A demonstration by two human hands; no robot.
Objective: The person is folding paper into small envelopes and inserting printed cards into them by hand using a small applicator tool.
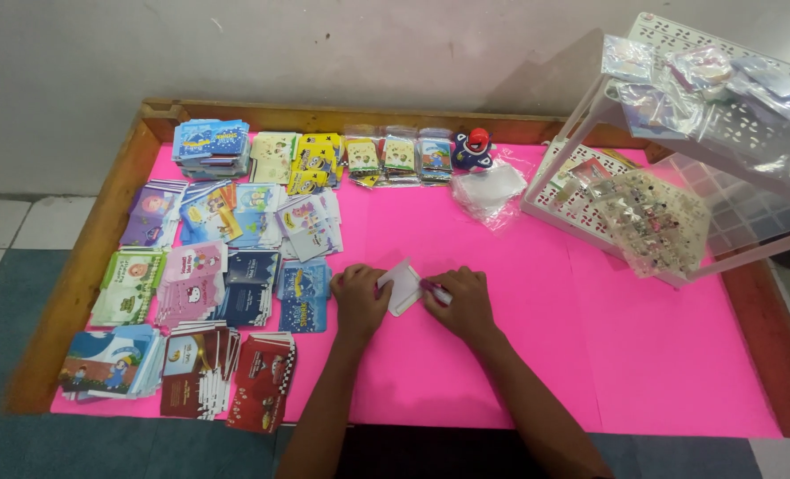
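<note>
My left hand [359, 300] and my right hand [459, 302] rest on the pink table cover [519, 346] with a small white card or packet [403, 286] between them. The left hand's fingers pinch the card's left edge. My right hand holds a small pink and white object [436, 293] against the card's right edge; its kind is too small to tell.
Stacks of colourful small envelopes [208, 293] cover the table's left half. Clear plastic bags [489, 188] and a blue and red tape dispenser [472, 151] lie at the back. A white perforated rack [679, 177] with small packets stands at the right. A wooden rim [84, 266] frames the table.
</note>
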